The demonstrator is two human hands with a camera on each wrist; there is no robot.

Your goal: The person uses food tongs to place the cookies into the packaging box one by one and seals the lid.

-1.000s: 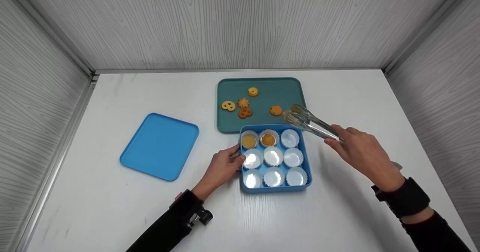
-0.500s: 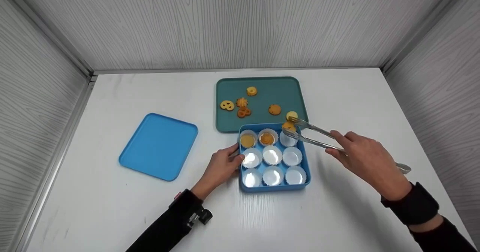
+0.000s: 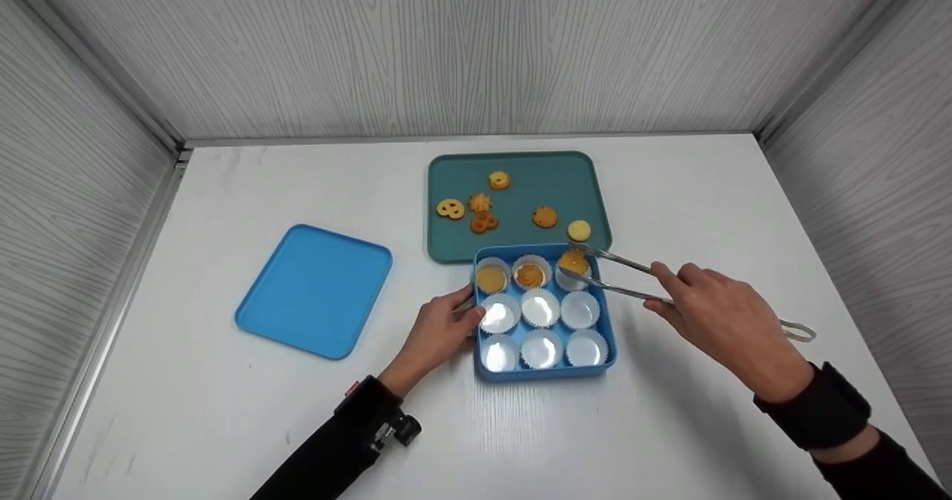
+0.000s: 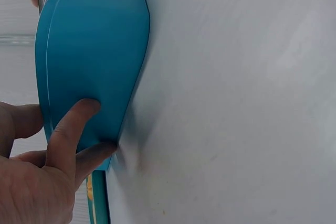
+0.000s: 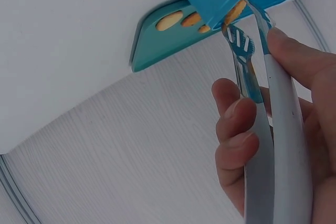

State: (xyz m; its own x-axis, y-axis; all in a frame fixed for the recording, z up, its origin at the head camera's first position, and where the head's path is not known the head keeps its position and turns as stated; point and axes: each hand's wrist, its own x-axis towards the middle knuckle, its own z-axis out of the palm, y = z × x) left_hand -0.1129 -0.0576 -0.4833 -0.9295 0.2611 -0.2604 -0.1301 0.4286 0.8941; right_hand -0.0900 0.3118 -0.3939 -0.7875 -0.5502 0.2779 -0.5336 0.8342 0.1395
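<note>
Head view: a person's right hand (image 3: 725, 329) grips metal tongs (image 3: 625, 290), the slotted tips on either side of a golden cookie (image 3: 573, 261) at the back right paper cup (image 3: 573, 283) of a blue box (image 3: 547, 375). Whether the cookie touches the cup cannot be told. The left hand (image 3: 439, 329) holds the box's left wall, thumb over the rim, fingers outside. A pale flat cookie (image 3: 491, 280) sits in the back left cup, a swirled cookie (image 3: 529, 275) in the back middle one. Just behind the box, six cookies lie on a green tray (image 3: 550, 169), among them two pretzel-shaped ones at its left. A blue panel (image 3: 312, 292) lies well apart to the left on the white table (image 3: 186, 411).

Left wrist view: the left hand's fingers, slightly spread, press the blue box's outer wall, with the thumb at the rim.

Right wrist view: the right hand's fingers curl around the tongs' pale handles, thumb along one arm. The arms stand a little apart, the golden cookie between their tips; how firmly they hold it cannot be told.
</note>
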